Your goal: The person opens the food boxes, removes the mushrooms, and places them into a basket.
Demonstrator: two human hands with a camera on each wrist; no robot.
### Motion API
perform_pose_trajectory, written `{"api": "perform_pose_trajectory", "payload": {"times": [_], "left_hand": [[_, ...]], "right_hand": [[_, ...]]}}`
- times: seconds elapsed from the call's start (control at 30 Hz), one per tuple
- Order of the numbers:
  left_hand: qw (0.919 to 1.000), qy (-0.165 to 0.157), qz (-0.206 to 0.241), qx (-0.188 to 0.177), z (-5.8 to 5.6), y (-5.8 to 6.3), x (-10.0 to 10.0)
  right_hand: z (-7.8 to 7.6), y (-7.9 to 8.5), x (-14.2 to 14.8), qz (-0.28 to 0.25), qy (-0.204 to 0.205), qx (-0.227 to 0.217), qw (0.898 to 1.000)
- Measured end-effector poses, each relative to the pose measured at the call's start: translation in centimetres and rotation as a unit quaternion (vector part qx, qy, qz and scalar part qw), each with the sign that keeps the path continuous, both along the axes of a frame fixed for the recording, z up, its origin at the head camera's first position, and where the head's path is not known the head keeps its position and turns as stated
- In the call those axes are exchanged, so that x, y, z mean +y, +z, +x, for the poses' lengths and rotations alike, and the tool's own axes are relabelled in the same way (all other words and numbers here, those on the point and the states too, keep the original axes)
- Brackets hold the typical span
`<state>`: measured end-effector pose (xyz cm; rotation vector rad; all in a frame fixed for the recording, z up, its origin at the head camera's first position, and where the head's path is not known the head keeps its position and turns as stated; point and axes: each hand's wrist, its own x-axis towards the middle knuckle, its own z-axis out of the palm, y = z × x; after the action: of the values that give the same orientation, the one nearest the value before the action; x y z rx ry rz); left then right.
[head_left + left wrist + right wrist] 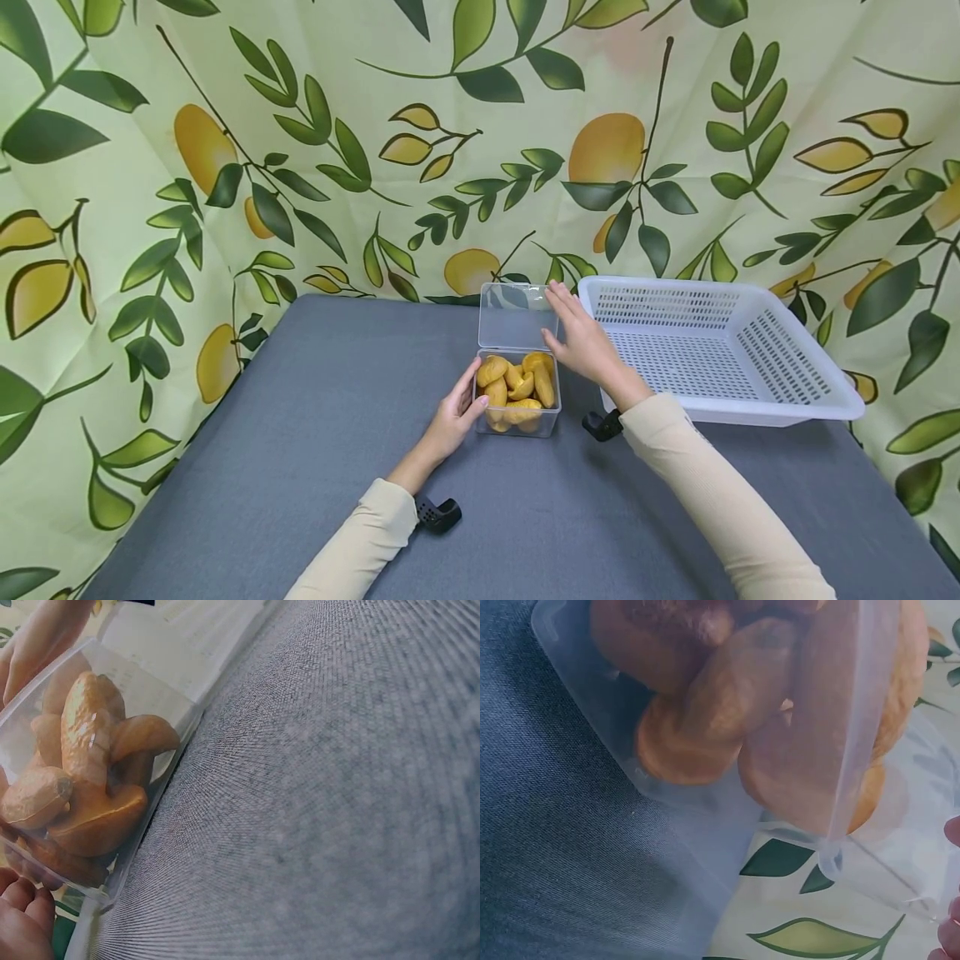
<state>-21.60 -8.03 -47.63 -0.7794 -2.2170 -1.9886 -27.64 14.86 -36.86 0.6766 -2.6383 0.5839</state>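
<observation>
A clear plastic box (517, 423) stands on the table, filled with several yellow-brown mushroom-shaped pieces (517, 385), also seen through its wall in both wrist views. Its hinged lid (513, 321) is raised and leans back behind it. My left hand (452, 412) lies against the box's left side, fingers extended along the wall and thumb near the front left corner. Straight fingers of my right hand (587, 337) touch or nearly touch the lid's right edge; the palm faces left. In the right wrist view only fingertips (952, 930) show, beside the lid.
A white perforated plastic basket (720, 408) stands to the right of the box, close beside my right forearm. Grey cloth covers the table (300, 417). A leaf-and-fruit patterned curtain (480, 150) hangs behind and along the sides.
</observation>
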Motion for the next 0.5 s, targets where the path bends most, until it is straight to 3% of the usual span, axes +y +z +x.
{"api": "perform_pose_trajectory", "payload": {"times": [0.3,0.5], "left_hand": [[1.0000,-0.003,-0.006,-0.004,0.05,0.10,-0.02],[0.9999,0.001,-0.012,0.004,0.09,0.05,-0.10]], "right_hand": [[-1.05,-0.61,-0.17,-0.009,-0.016,-0.042,0.999],[-0.93,-0.64,-0.28,-0.021,-0.021,-0.047,0.998]]}}
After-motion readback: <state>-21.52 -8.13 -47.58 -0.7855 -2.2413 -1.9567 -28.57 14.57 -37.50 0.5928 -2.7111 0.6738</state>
